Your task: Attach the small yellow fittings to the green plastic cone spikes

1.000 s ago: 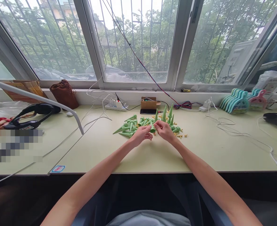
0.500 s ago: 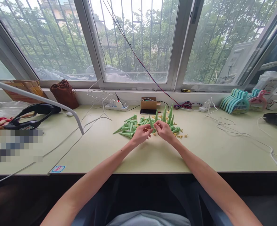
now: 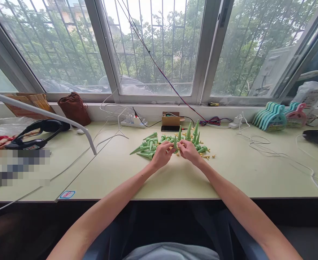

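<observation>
My left hand (image 3: 162, 156) is closed around a green plastic spike (image 3: 175, 143), a cone that stands point up between my fingers. My right hand (image 3: 189, 150) is pinched right beside that spike; whatever its fingertips hold is too small and hidden to name. Around both hands lies a heap of similar green spikes (image 3: 151, 143), many on their sides. Several upright spikes (image 3: 188, 131) stand just behind my right hand. Small yellow plastic pieces (image 3: 205, 156) are scattered to the right of it.
Behind the heap a phone (image 3: 170, 128) lies before a small cardboard box (image 3: 170, 119). A white cable holder arm (image 3: 87, 135) crosses at left, near black headphones (image 3: 39, 134). White cables (image 3: 267, 148) run over the right side, by teal hangers (image 3: 268, 117).
The spike in my left hand has tipped from leaning left to nearly upright and shifted slightly right. My left fingers have closed in around it; my right hand stays close beside it.
</observation>
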### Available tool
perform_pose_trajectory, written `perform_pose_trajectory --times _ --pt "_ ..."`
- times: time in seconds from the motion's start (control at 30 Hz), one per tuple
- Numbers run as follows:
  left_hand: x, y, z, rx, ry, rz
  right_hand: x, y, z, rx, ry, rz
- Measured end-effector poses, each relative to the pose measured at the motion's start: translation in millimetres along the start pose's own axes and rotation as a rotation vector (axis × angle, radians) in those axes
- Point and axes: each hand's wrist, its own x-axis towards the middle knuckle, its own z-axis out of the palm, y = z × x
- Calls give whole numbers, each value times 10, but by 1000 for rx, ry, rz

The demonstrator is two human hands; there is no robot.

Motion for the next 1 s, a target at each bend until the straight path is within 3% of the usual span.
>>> perform_pose_trajectory --times 0.23,0.47,0.6,1.0 --pt "-2 -40 -83 198 -54 283 4 -20 -1 259 -71 150" --pt "10 -4 -149 321 -102 395 -14 -103 -16 384 -114 330" --pt "14 -18 -116 298 -87 388 -12 -79 -16 402 -118 339" --pt "16 -41 -55 248 29 228 -18 63 61 390 -66 157"
